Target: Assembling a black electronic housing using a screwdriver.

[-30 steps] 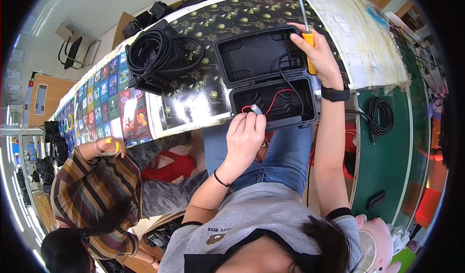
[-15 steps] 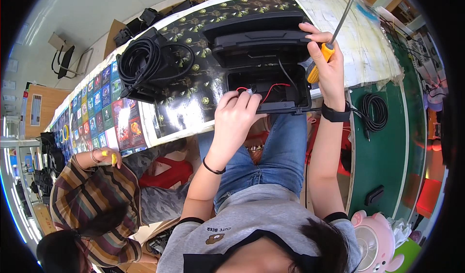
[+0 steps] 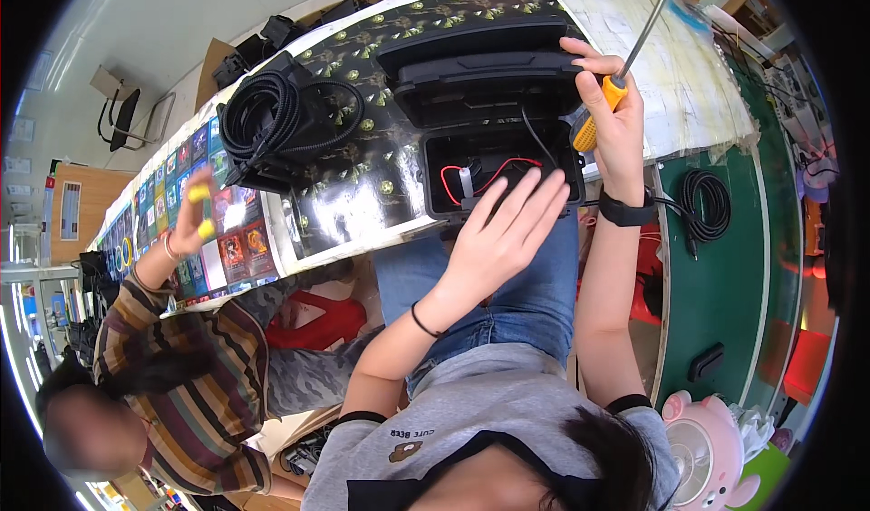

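Observation:
An open black plastic box sits at the table's near edge, its hinged lid tipped back. Inside lie a thin red wire, a white connector and a black cable. My left hand is over the box's near right rim, fingers stretched out, holding nothing. Its fingers hide part of the inside. In my right hand a screwdriver with a yellow and black handle is gripped, its shaft pointing up and away. The fingertips of that hand rest by the lid's right edge.
Left of the box is a coil of black corrugated tubing on a black case. A co-worker's hand with yellow finger covers is over the picture cards at left. A coiled black cable lies on the green surface at right, near a pink fan.
My left hand has let go of the white connector and moved right, its fingers now straight. My right hand keeps the screwdriver. The co-worker's hand has risen over the table.

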Demonstrator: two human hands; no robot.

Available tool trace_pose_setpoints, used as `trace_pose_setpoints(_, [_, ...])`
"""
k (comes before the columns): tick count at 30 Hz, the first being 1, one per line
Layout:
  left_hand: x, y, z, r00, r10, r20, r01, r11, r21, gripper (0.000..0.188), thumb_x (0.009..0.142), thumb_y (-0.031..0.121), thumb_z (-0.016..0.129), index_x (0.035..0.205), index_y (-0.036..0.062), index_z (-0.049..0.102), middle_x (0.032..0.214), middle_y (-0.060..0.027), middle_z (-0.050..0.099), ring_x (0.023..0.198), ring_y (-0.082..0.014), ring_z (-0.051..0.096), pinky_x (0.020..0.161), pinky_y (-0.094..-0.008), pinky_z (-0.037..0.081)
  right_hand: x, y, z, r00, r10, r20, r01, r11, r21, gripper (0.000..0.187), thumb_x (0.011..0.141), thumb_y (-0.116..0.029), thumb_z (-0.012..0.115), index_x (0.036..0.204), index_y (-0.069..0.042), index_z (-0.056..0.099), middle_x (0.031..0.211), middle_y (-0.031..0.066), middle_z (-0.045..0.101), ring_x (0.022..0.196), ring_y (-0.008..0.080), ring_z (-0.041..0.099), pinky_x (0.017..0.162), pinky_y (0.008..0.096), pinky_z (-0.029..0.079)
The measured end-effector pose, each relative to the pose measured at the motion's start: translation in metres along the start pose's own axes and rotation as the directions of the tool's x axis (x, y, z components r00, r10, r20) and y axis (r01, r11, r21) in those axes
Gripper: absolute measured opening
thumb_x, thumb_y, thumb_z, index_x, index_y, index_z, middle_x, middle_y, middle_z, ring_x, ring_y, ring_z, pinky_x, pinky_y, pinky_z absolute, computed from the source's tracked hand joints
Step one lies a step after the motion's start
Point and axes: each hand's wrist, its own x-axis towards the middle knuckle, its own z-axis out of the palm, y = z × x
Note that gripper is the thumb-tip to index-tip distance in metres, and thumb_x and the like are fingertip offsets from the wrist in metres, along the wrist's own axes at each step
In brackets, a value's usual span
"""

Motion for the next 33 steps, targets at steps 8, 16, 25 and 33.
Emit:
trace_pose_setpoints(8, [0.02,-0.006,0.018,0.989,-0.134,0.055,0.135,0.991,-0.014,0.047,0.064,0.025,0.075,0.108,0.0179,0.061,0.086,0.0045,0.056,0.074,-0.0122,0.057,0.065,-0.0271,0.044,0.024,0.0,-0.019,0.983,0.061,0.176,-0.03,0.984,-0.173,0.02,0.095,-0.029,0.061,0.101,-0.01,0.061,0.124,0.0099,0.064,0.113,0.0174,0.059,0.098,0.0299,0.043])
trace_pose_setpoints(16, [0.003,0.002,0.012,0.994,-0.083,-0.067,0.079,0.995,-0.06,0.041,0.074,0.026,0.073,0.113,0.0189,0.065,0.107,0.0053,0.064,0.096,-0.0139,0.06,0.085,-0.0306,0.043,0.007,-0.003,-0.017,0.989,0.021,0.145,-0.007,0.995,-0.102,0.022,0.096,-0.031,0.058,0.103,-0.01,0.062,0.125,0.0112,0.064,0.114,0.018,0.058,0.102,0.0307,0.04])
trace_pose_setpoints(25, [-0.056,-0.032,-0.016,0.94,-0.303,-0.155,0.311,0.95,0.024,0.035,0.067,0.04,0.079,0.093,0.0188,0.069,0.098,0.0037,0.065,0.11,-0.0182,0.057,0.103,-0.0423,0.032,-0.006,-0.005,-0.009,0.993,0.041,0.109,-0.038,0.999,-0.03,0.026,0.096,-0.033,0.059,0.102,-0.008,0.062,0.124,0.0148,0.063,0.119,0.0214,0.056,0.106,0.0352,0.037])
trace_pose_setpoints(33, [-0.049,-0.04,-0.015,0.94,-0.33,-0.087,0.334,0.942,0.038,0.039,0.068,0.05,0.074,0.087,0.0161,0.066,0.092,0.0017,0.063,0.105,-0.0211,0.058,0.101,-0.0428,0.035,-0.014,-0.014,-0.005,0.993,0.072,0.091,-0.075,0.997,0.024,0.015,0.094,-0.021,0.062,0.099,-0.007,0.061,0.121,0.0153,0.064,0.126,0.0265,0.052,0.107,0.039,0.036])
